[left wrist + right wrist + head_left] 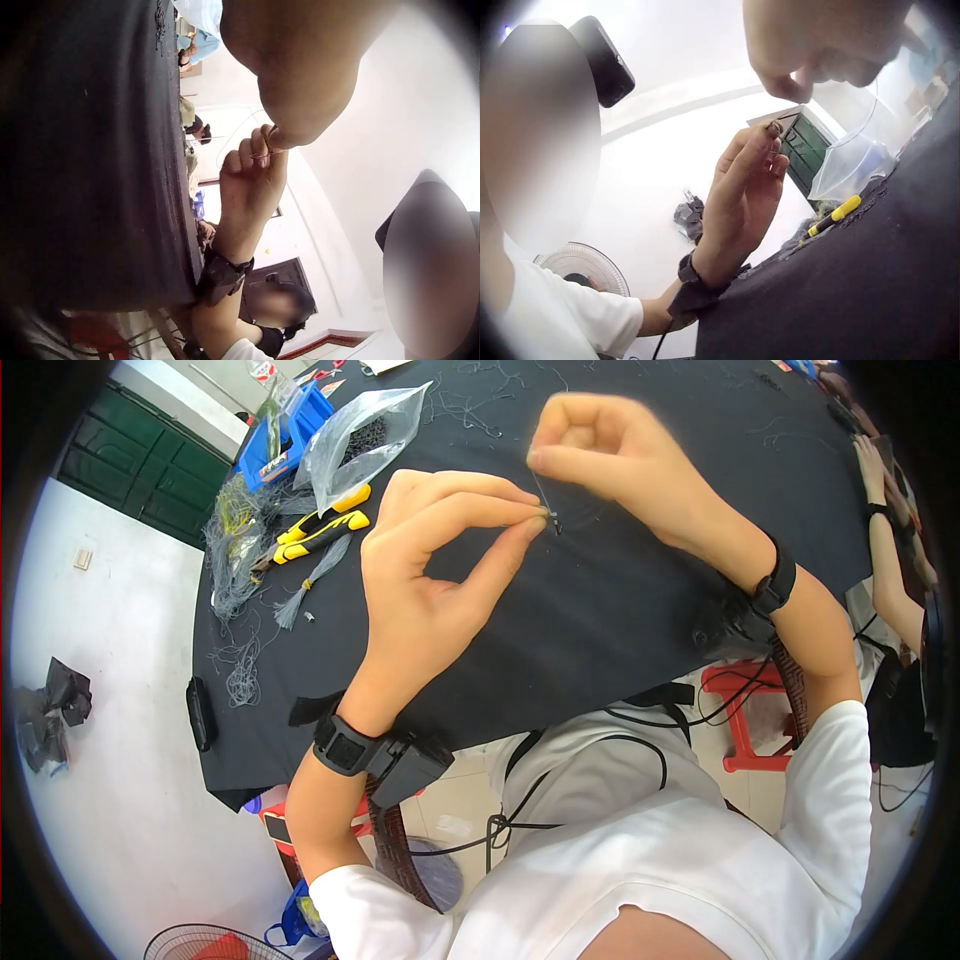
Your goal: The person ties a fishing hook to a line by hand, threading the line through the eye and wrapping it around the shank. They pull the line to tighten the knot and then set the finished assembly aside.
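Over the black-covered table, my left hand (425,565) pinches a small dark piece (557,525) between thumb and fingertips. It is too small to tell what kind of piece it is. A thin thread (541,490) runs up from it to my right hand (620,455), whose curled fingers pinch the thread just beyond the left fingertips. In the right wrist view, the dark piece (775,129) shows at the left fingertips, and a loop of thread (871,112) arcs out beside the right hand (825,45). The left wrist view has both hands close together.
Yellow-and-black pliers (320,538) lie left of my left hand, beside a tied thread bundle (315,582) and tangled threads (235,540). Behind them are a clear plastic bag (365,440) and a blue bin (290,435). Another person's arm (885,540) is at the right edge.
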A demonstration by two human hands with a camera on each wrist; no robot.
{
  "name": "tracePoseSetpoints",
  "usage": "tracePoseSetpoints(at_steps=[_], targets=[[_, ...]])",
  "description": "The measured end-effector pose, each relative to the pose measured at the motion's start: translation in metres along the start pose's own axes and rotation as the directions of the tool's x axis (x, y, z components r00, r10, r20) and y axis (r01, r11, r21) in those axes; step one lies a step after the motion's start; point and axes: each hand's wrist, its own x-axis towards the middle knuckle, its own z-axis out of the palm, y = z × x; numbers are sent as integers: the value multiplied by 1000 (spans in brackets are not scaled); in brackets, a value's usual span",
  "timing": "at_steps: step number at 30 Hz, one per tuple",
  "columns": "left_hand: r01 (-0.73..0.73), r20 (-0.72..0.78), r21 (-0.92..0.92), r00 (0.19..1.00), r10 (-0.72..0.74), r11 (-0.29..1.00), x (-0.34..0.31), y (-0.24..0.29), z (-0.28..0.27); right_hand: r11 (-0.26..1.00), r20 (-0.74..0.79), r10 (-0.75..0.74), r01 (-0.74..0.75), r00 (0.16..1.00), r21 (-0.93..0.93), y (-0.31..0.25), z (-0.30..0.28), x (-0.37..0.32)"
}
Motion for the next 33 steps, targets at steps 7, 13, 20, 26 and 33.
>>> tracePoseSetpoints(at_steps=[7,13,20,26,33], targets=[[133,-53,-145,988,-142,980,-5,-7,2,806,319,359,-464,877,366,8,15,-9],[271,-121,-171,948,-294,947,-8,-12,2,693,350,453,-571,820,441,3,23,-15],[306,-179,-161,926,-332,938,-9,-17,2,927,153,210,-246,966,284,-7,34,-23],[272,-55,-37,960,-274,962,-6,-10,3,976,45,-206,209,977,-65,-12,29,-26],[62,87,-15,994,-61,998,-3,-5,4,923,15,-294,288,956,-255,-15,4,-10]])
